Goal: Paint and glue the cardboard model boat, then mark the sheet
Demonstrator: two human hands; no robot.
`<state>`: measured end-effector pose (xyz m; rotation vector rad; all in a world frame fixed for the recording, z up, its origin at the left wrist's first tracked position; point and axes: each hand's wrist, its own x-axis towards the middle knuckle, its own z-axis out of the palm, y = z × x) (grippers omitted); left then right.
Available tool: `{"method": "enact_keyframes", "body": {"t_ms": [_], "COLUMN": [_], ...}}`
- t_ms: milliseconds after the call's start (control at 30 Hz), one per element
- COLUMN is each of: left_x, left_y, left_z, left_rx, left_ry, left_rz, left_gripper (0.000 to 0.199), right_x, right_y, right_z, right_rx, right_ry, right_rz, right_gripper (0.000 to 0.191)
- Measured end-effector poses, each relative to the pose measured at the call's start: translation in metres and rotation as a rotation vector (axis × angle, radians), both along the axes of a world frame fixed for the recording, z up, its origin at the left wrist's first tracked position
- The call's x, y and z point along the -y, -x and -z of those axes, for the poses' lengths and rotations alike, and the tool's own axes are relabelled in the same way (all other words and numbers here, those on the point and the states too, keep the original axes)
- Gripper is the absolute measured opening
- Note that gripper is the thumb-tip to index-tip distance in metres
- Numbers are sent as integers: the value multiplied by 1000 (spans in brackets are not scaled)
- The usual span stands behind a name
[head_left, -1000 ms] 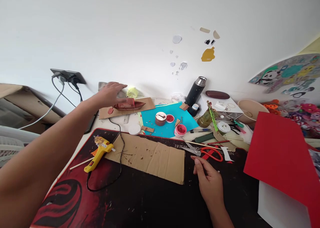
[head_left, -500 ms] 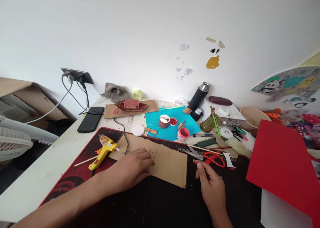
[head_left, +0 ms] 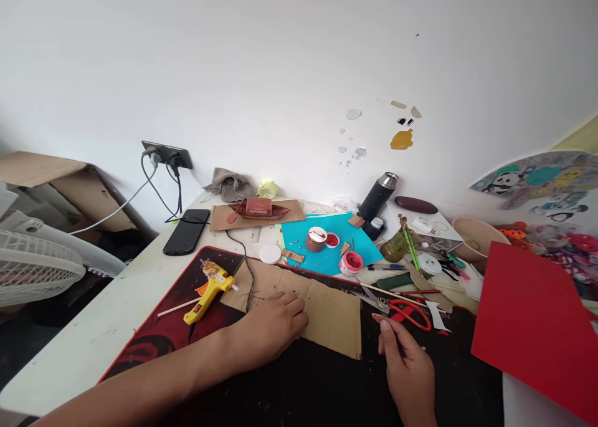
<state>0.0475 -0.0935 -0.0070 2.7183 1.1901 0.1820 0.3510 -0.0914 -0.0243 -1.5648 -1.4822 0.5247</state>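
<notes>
My left hand [head_left: 275,324] rests on the near edge of a flat piece of cardboard [head_left: 334,311], its fingers bent and close together; whatever may be under them is hidden. Just right of the cardboard, my right hand [head_left: 406,358] has thumb and forefinger pinched at a tiny reddish tip too small to name. Red-handled scissors [head_left: 411,315] lie beyond that hand. A yellow glue gun [head_left: 210,296] lies left of the cardboard, and its dark cord crosses the cardboard's left part.
Behind the cardboard, a blue sheet [head_left: 294,230] bears small paint pots. A model boat [head_left: 261,209], a phone [head_left: 187,232], a black flask [head_left: 378,196] and a green jar [head_left: 393,249] stand or lie farther back. Red card [head_left: 537,327] juts in at right.
The whole view has shifted, so things appear lower and farther right. My left hand's fingers look drawn closer together on the cardboard. My right hand keeps its pinch.
</notes>
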Motion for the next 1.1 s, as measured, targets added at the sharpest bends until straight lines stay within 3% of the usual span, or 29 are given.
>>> {"method": "enact_keyframes", "body": {"t_ms": [133,300,467,633,733,800,900,1000,1100], "left_x": [2,9,23,30,29,29,31,37,47], "left_y": [-2,-4,6,55,102,133,167,178,171], "left_z": [4,9,0,-20,-36,-47,-61,-59,-41], "left_rx": [-9,6,147,315,361,295,187,67,-74], "left_ry": [-18,-24,19,-41,-178,-173,-130,-53,31], "left_rz": [-10,-43,-50,-209,-462,-649,-797,-871,-852], "left_gripper": [3,2,8,26,31,41,57,63,53], "right_x": [5,5,7,9,10,12,16,23,29], "right_y": [12,27,24,21,25,28,31,33,38], "right_z": [0,16,23,6,-2,-4,-3,-1,0], "right_rx": [-1,27,42,-30,-59,-61,-48,-43,-22], "right_ry": [-33,-14,-18,17,33,29,23,11,14], "right_rz": [-81,-221,-210,-99,-10,36,52,39,-21], "right_gripper": [71,63,58,70,76,77,75,69,63]}}
